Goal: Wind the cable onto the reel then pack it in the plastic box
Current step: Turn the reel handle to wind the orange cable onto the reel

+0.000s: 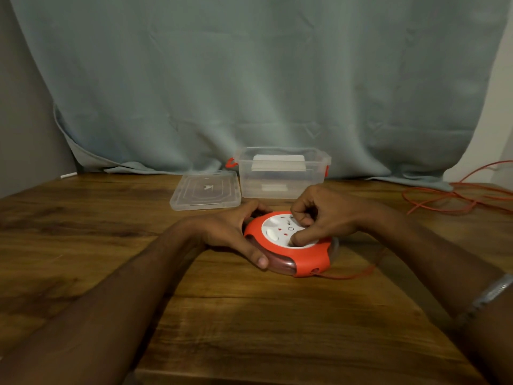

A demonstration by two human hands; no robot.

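Dimly and warmly lit, with a soft sheen on the wooden desk (pixel 249 315) near the bottom centre, deep shadow along the lower left, mild softness overall, wide-angle bending at the edges, and blurred, darkened forearms close to the lens.

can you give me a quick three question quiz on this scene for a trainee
1. True or false: the lid is on the plastic box.
2. Which hand grips the outer edge of the reel? A) left B) right
3. Fill in: most of the loose cable lies at the table's far ____ side.

Key
1. False: the lid lies flat on the table, left of the open box.
2. A: the left hand holds the edge; the right hand grips the white centre.
3. Right.
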